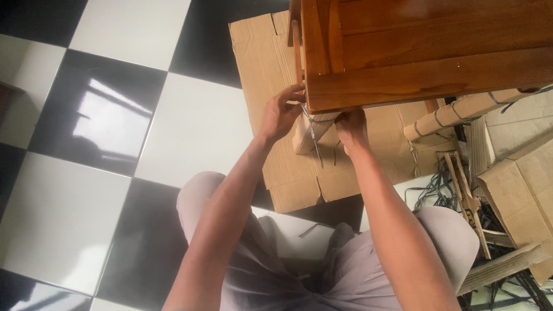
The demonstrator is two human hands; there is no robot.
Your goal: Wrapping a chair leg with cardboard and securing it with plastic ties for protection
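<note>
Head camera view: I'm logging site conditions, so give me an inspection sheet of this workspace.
Surface: black-and-white tiled floor, with flattened cardboard laid on it.
Job's things: wooden furniture piece; its cardboard-wrapped leg bound with a dark plastic strap.
Clutter: torn cardboard pieces, another wrapped leg, loose wooden slat.
Grippers: left hand pinches the strap at the leg; right hand grips the wrapping under the furniture edge.
Cables: nothing seen; only a pile of cut straps.
Surroundings: person's knees in grey trousers.
</note>
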